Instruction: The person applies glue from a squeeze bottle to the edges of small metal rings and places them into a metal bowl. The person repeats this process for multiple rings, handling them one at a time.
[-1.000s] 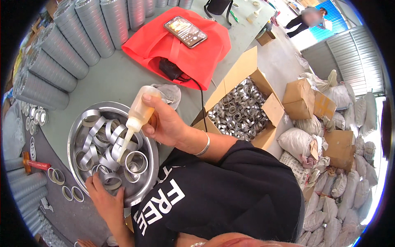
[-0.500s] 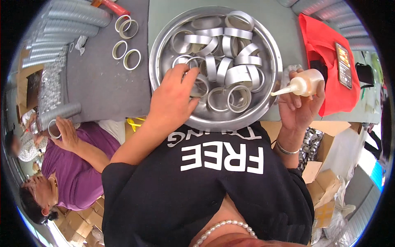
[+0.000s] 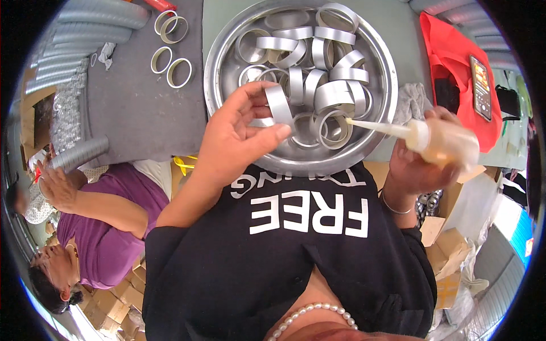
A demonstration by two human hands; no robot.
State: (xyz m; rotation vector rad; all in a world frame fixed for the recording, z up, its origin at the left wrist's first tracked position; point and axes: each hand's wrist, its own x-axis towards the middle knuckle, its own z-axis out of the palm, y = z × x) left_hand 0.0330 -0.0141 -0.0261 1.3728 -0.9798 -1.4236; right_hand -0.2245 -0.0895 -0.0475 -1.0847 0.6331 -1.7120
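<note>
My left hand (image 3: 227,139) pinches a silver metal ring (image 3: 278,106) between thumb and fingers, holding it above the left front part of a round steel basin (image 3: 214,85). Several similar rings (image 3: 334,95) lie heaped in that basin. In my right hand (image 3: 410,173) is a squeeze bottle (image 3: 452,142) with amber contents and a long pale nozzle. It lies nearly level, its tip pointing left over the rings at the basin's right front. Nozzle and held ring are apart.
Several loose rings (image 3: 180,73) rest on the grey mat (image 3: 131,108) at left. A red bag (image 3: 449,51) with a phone (image 3: 481,88) on it lies at right, near a grey cloth (image 3: 412,102). A co-worker in a purple top (image 3: 114,221) works at left.
My left hand has lifted a ring from the basin. The bottle in my right hand has swung down and right, its nozzle now nearer the rings. The co-worker's hands moved left.
</note>
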